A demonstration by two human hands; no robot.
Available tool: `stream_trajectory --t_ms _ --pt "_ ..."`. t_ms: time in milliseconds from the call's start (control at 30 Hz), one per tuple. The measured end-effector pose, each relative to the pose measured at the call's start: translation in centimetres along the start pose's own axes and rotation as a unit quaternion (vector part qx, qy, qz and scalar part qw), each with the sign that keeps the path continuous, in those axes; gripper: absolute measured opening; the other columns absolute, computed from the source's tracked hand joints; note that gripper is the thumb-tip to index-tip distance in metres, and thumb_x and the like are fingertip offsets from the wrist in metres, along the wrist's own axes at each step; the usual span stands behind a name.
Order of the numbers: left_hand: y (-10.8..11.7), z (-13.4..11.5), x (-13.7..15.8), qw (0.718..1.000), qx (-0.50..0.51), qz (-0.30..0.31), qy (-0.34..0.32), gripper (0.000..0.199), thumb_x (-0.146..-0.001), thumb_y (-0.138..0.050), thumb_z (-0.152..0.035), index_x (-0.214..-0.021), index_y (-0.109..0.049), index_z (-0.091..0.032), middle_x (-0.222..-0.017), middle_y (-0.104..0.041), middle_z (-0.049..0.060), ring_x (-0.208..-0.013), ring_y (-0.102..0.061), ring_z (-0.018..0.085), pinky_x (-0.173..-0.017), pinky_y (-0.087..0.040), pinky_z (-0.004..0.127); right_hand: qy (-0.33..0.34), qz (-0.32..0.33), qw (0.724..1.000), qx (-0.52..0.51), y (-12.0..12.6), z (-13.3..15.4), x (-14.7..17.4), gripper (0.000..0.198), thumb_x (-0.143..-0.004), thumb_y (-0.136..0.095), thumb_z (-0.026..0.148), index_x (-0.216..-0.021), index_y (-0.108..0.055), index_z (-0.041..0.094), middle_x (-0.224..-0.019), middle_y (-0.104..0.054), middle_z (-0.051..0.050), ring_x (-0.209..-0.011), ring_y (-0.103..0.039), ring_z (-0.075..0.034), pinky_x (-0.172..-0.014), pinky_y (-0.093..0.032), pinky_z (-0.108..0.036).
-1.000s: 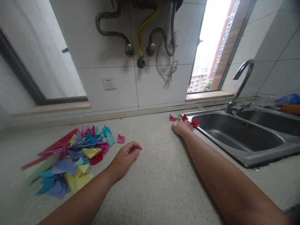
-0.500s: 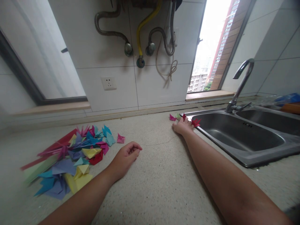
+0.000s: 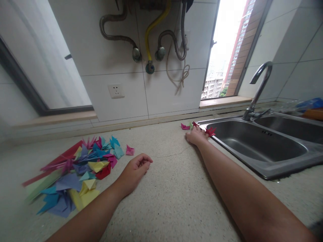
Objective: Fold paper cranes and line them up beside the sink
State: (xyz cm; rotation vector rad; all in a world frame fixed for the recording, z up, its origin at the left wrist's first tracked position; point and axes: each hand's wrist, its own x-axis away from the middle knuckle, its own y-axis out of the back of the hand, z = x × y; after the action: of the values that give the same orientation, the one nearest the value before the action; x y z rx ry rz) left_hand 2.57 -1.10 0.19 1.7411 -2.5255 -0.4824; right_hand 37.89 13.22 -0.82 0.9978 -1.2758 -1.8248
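My left hand (image 3: 136,170) rests on its side on the counter with its fingers curled, and nothing shows in it. Just beyond it lies a small pink folded paper piece (image 3: 130,150). To its left is a heap of colourful folded papers (image 3: 83,168). My right hand (image 3: 196,135) reaches to the sink's left rim, its fingertips closed at a small dark red origami piece (image 3: 195,124) and partly hidden. Beside that are a magenta origami piece (image 3: 185,126) and a pale green one (image 3: 191,125). A red origami piece (image 3: 211,131) shows right of my fingers, by the rim.
A double steel sink (image 3: 262,168) with a faucet (image 3: 262,80) is set into the speckled counter (image 3: 161,201) at right. Hoses and valves (image 3: 150,67) hang on the tiled wall, above and right of a power socket (image 3: 116,90). Windows flank the wall.
The dark red piece at my right fingertips has shifted slightly left, towards the green and magenta ones. My left hand has stayed in place.
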Motion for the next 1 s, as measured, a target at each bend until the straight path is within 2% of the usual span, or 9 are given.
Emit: stream_trajectory --t_ms 233,500,733,1000 --pt "0.0 -0.4 0.1 1.0 -0.007 -0.003 0.002 0.022 -0.086 -0.055 -0.036 -0.095 -0.06 -0.017 -0.073 -0.05 0.0 -0.067 -0.045 0.013 -0.062 -0.035 0.024 0.014 0.02 1.0 -0.009 0.1 0.0 -0.2 0.076 -0.084 -0.038 0.056 -0.148 -0.033 0.017 -0.155 -0.025 -0.013 -0.134 -0.026 -0.041 -0.103 -0.025 -0.059" --pt "-0.1 -0.4 0.0 1.0 0.0 -0.001 0.003 0.022 -0.086 -0.055 -0.036 -0.094 -0.06 -0.017 -0.072 -0.049 -0.001 -0.066 -0.044 0.012 -0.061 -0.034 0.023 0.002 0.028 1.0 -0.014 0.0 -0.2 -0.7 0.081 -0.086 -0.033 0.057 -0.153 -0.021 0.014 -0.16 -0.011 -0.013 -0.139 -0.019 -0.041 -0.105 -0.021 -0.061" --pt "-0.1 -0.5 -0.1 1.0 -0.006 0.015 -0.001 0.019 -0.086 -0.055 -0.034 -0.093 -0.06 -0.017 -0.075 -0.051 0.0 -0.07 -0.045 0.013 -0.064 -0.034 0.024 -0.029 0.034 0.998 -0.042 0.2 -0.1 -1.2 0.079 -0.084 -0.033 0.061 -0.15 -0.031 0.017 -0.158 -0.019 -0.012 -0.136 -0.026 -0.042 -0.104 -0.024 -0.06" --pt "-0.1 -0.7 0.0 0.999 -0.029 0.017 0.001 0.02 -0.086 -0.054 -0.035 -0.093 -0.061 -0.017 -0.078 -0.054 0.001 -0.071 -0.045 0.014 -0.062 -0.032 0.023 -0.037 0.036 0.998 -0.026 0.0 0.5 -1.8 0.079 -0.086 -0.035 0.058 -0.152 -0.024 0.016 -0.159 -0.012 -0.015 -0.138 -0.022 -0.041 -0.105 -0.023 -0.059"
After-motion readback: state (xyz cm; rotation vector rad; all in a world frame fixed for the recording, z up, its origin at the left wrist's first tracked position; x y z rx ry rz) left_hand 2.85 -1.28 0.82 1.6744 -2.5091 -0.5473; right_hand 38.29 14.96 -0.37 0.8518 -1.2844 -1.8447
